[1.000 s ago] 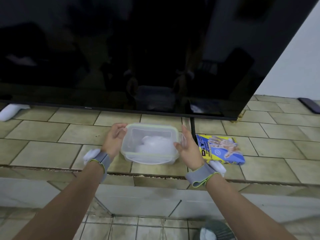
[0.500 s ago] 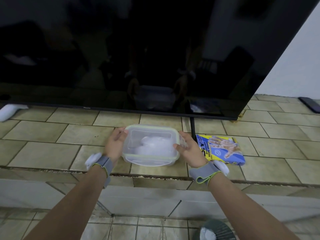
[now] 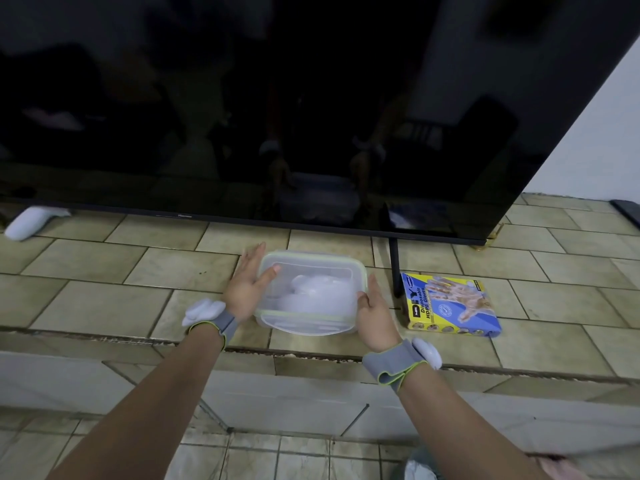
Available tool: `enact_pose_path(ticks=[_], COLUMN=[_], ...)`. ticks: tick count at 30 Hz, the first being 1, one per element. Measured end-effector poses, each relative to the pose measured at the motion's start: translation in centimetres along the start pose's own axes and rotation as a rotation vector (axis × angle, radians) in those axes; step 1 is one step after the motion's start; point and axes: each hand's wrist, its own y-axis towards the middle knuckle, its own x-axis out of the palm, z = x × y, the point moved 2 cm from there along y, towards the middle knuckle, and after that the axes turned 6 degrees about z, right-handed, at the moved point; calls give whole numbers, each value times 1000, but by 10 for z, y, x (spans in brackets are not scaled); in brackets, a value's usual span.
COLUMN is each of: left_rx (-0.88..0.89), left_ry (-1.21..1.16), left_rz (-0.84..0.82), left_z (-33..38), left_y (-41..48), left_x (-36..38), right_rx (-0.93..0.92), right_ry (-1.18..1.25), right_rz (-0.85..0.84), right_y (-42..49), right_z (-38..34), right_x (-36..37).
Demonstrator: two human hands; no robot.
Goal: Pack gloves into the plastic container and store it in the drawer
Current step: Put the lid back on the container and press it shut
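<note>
A clear plastic container with a pale green rim and its lid on rests on the tiled ledge. A bundle of translucent white gloves shows through the lid. My left hand lies against the container's left side, thumb on the lid, fingers stretched out. My right hand presses the right side with the thumb at the rim. A yellow and blue box of disposable gloves lies flat just right of the container. No drawer is in view.
A large dark TV screen stands right behind the container, its black foot between container and glove box. A white object lies at the far left under the screen. Below the ledge's front edge are tiled cabinet fronts.
The lid has settled flat on the container. My left hand's fingers have opened out along the side, with the thumb moved onto the lid. The right hand stays on the right edge.
</note>
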Motion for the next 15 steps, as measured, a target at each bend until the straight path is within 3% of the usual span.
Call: enact_pose_path(ticks=[3, 6, 8, 11, 15], left_rx=[135, 299, 378, 423, 425], left_ry=[254, 533, 665, 749, 701], left_rz=[-1, -54, -90, -121, -142], left_z=[-2, 3, 6, 9, 7], left_y=[4, 5, 6, 10, 15], left_x=[-3, -6, -7, -6, -4], right_rx=[-30, -346, -486, -381, -342], right_ry=[-139, -703, -953, -934, -689], right_rz=[19, 327, 286, 19, 4], right_y=[-4, -9, -5, 12, 32], right_z=[-2, -17, -35, -56, -57], right_x=[0, 7, 13, 14, 17])
